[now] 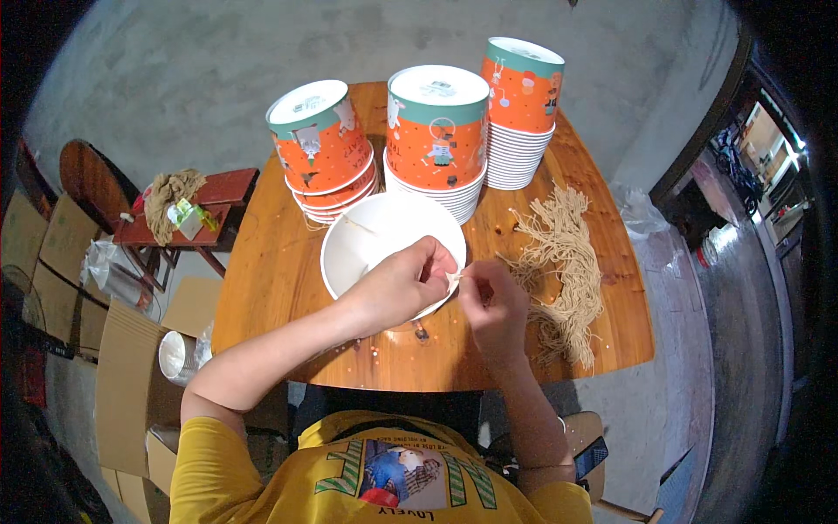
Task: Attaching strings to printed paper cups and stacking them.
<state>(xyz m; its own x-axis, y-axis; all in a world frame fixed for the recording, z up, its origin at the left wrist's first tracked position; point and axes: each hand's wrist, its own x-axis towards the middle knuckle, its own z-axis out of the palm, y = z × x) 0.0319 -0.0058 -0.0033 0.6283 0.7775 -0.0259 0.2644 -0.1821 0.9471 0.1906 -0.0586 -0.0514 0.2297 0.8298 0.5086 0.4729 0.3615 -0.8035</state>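
A white paper bucket [345, 253] stands near the middle of the table, its open mouth facing up and toward me. A thin tan cord [360, 228] shows against its far inner wall. Over the bucket's right rim, my left hand [403, 284] is closed in a pinch. My right hand [496, 306] pinches just beside it, outside the rim. Between the two sets of fingertips a small pale piece of cord [454, 277] shows; the rest of it is hidden by the fingers. To the right lies a loose heap of tan cords [563, 271].
Three stacks of upside-down orange and green paper buckets, left [319, 144], middle [439, 140] and right [525, 96], stand along the far side of the wooden table [279, 349]. A red bench [229, 194] and cardboard boxes [127, 375] are at the left.
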